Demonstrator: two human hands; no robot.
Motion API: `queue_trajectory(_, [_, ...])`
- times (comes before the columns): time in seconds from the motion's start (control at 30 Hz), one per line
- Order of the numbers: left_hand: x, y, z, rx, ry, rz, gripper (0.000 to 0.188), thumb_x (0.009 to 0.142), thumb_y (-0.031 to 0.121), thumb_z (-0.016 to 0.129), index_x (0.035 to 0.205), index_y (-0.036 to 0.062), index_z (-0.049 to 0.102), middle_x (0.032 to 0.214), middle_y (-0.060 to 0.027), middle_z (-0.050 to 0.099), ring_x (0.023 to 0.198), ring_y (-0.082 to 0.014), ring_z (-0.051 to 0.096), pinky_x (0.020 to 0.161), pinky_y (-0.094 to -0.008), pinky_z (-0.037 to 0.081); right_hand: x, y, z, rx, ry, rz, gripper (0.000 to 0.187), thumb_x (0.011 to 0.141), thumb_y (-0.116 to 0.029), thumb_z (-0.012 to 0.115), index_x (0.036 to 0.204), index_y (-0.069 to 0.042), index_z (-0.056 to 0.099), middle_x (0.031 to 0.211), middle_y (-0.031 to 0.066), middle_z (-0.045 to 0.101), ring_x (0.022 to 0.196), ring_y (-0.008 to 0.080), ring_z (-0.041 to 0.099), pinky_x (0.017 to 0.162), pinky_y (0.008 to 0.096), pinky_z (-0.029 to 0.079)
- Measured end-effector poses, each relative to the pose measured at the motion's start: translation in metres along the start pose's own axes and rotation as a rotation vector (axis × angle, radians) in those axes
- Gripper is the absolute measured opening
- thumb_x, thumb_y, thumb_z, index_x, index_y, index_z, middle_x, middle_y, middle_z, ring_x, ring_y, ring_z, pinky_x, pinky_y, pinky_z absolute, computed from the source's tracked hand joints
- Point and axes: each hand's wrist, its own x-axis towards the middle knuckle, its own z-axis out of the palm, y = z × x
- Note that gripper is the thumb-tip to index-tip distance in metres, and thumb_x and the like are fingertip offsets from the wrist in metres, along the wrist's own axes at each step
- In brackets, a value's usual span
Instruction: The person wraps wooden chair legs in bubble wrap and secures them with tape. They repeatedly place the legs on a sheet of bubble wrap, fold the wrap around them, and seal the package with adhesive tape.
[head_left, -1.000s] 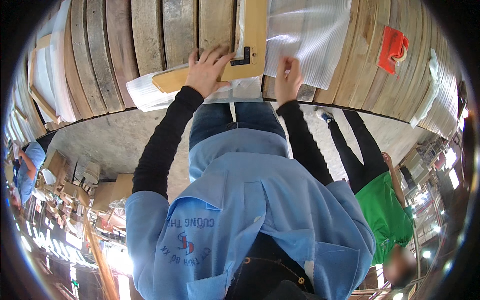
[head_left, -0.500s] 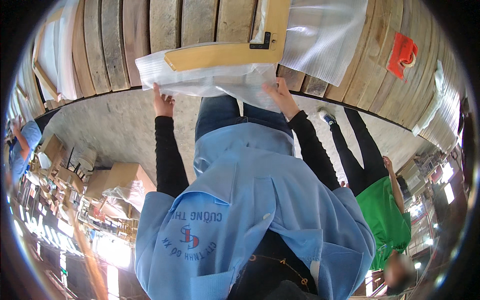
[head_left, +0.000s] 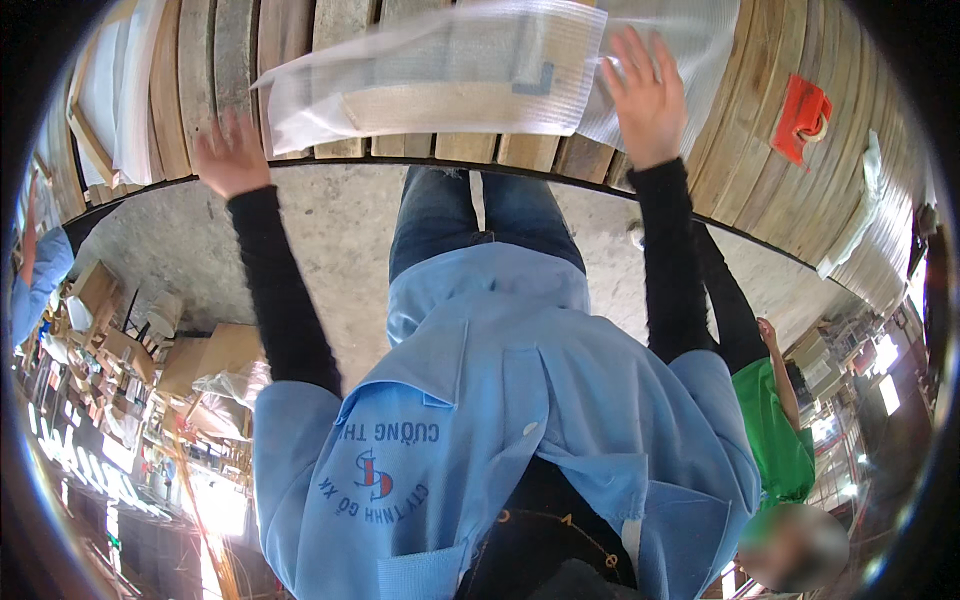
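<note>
A translucent white foam sheet (head_left: 450, 60) lies folded over a light wooden frame piece (head_left: 420, 108), which shows faintly through it. Also dim beneath the sheet is a dark corner bracket (head_left: 533, 79). My right hand (head_left: 652, 105), fingers spread, is just right of the folded sheet, over more of the foam; whether it touches cannot be told. On the other side, my left hand (head_left: 232, 157) is at the table's near edge, left of the sheet and apart from it. Its fingers are slightly blurred but look stretched out, with nothing held.
The wooden slat table (head_left: 735, 160) curves across the top. A red tape dispenser (head_left: 800, 118) lies on it to the right. At the left are wrapped frame parts (head_left: 92, 140). A person in green (head_left: 775, 430) stands at the right, and someone in blue (head_left: 42, 285) is far left.
The foam's near edge, held by both hands before, has been folded away from me over the wooden piece and bracket. Both hands have let go and moved apart, the right one farther up the table.
</note>
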Motion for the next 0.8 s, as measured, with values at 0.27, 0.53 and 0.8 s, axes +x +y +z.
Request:
queue_trajectory(0.27, [-0.220, -0.124, 0.010, -0.069, -0.296, -0.876, 0.032, 0.105, 0.028, 0.055, 0.130, 0.0071, 0.056, 0.131, -0.0084, 0.059, 0.118, -0.0247, 0.061, 0.101, -0.0396, 0.049, -0.044, 0.090, 0.005, -1.716, -0.750, -0.816, 0.046, 0.099, -0.035, 0.058, 0.140, -0.014, 0.052, 0.135, 0.0066, 0.061, 0.124, 0.0261, 0.057, 0.111, 0.0497, 0.039])
queue_trajectory(0.53, [-0.185, -0.153, 0.068, 0.129, -0.148, -0.924, 0.039, 0.095, 0.039, 0.073, 0.117, 0.0084, 0.062, 0.107, -0.0050, 0.059, 0.105, -0.0163, 0.060, 0.088, -0.0352, 0.054, 0.034, 0.111, 0.015, -1.861, -0.843, -0.842, 0.055, 0.100, -0.049, 0.054, 0.145, -0.017, 0.052, 0.147, 0.0075, 0.054, 0.135, 0.0240, 0.052, 0.112, 0.0491, 0.038])
queue_trajectory(0.8, [-0.178, -0.163, 0.093, -0.013, 0.095, -0.928, 0.050, 0.084, 0.045, 0.082, 0.116, 0.0124, 0.063, 0.090, 0.0014, 0.050, 0.084, -0.0113, 0.051, 0.076, -0.0297, 0.047, 0.040, 0.111, 0.018, -1.740, -0.827, -0.867, 0.054, 0.094, -0.050, 0.063, 0.126, -0.007, 0.056, 0.124, 0.0138, 0.059, 0.112, 0.0350, 0.059, 0.096, 0.0462, 0.046])
